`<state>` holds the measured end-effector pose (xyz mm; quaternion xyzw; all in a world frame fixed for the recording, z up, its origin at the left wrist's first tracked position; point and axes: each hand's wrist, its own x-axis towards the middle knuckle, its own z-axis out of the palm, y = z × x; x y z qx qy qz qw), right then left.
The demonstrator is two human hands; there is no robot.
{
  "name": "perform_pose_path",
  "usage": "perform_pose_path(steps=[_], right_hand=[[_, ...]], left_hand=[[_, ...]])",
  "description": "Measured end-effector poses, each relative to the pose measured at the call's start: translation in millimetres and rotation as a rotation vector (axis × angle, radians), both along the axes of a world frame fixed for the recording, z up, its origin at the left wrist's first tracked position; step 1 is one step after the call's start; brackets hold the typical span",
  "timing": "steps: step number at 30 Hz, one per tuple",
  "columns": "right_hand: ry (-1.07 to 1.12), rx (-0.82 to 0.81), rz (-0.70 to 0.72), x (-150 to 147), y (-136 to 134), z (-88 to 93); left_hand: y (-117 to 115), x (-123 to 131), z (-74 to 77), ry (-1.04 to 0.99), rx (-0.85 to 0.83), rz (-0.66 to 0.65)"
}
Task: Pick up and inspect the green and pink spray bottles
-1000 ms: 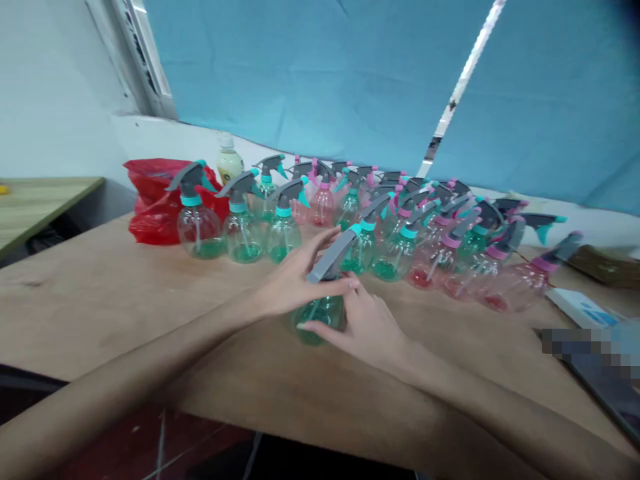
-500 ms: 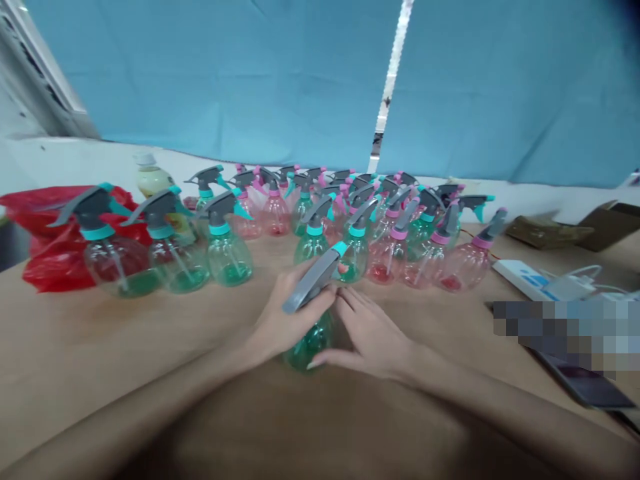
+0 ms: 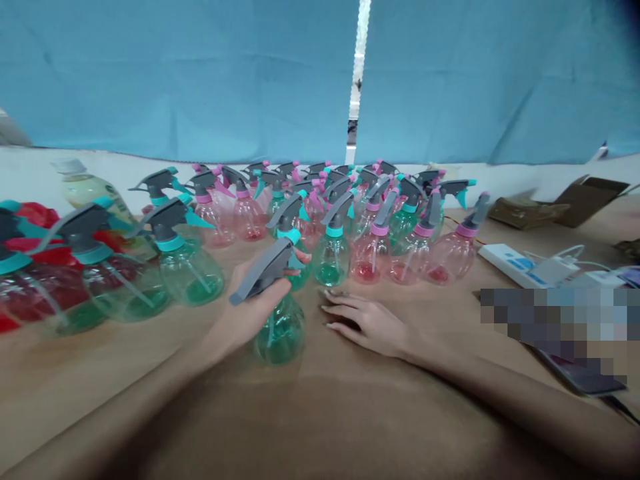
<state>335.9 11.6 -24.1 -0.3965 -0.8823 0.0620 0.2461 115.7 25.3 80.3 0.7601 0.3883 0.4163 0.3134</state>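
In the head view, the left hand is gripping a green spray bottle around its neck, apparently to steady it at the near middle of the table. The right hand is holding nothing, its fingers loosely parted just right of the bottle; other spray bottles are standing beyond, seemingly grouped within reach.

Held bottle, neck behind left hand
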Motion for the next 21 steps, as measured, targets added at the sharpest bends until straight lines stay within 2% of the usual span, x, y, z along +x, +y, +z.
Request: perform_pose_path(steps=[13,21], right_hand=[[0.009,-0.021,0.021,-5.7,1.3,1.0],[0.048,-0.044,0.018,-5.1,1.2,0.4]], left_hand=[[-1.8,-6.5,-4.3,0.06,-0.08,0.033],[-3.3,-2.4,4.1,0.104,-0.039,0.036]])
